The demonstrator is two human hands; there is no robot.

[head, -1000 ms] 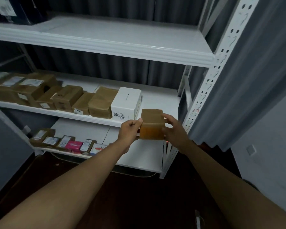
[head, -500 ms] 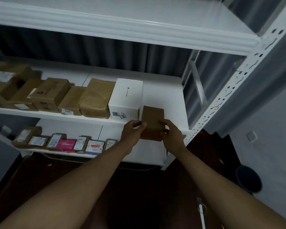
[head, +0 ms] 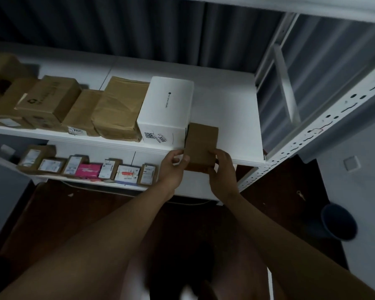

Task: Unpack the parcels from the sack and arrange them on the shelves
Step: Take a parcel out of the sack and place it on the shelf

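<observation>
Since half a second ago you have pushed the small brown parcel a little further onto the middle shelf, and your view has dropped so the top shelf now only clips the upper edge. Your left hand has its fingers curled at the parcel's near left corner, thumb and fingertips on its edge, and your right hand grips the near right corner, fingers bent round the side. The parcel lies flat at the shelf's front lip, its near end overhanging a bit, its left side just beside the white box (whether they touch is hard to tell). Left of the white box runs a row of brown parcels along the same shelf. On the lower shelf a line of small labelled packets sits near the front edge, one of them pink. A dark bin stands on the floor to your right.
</observation>
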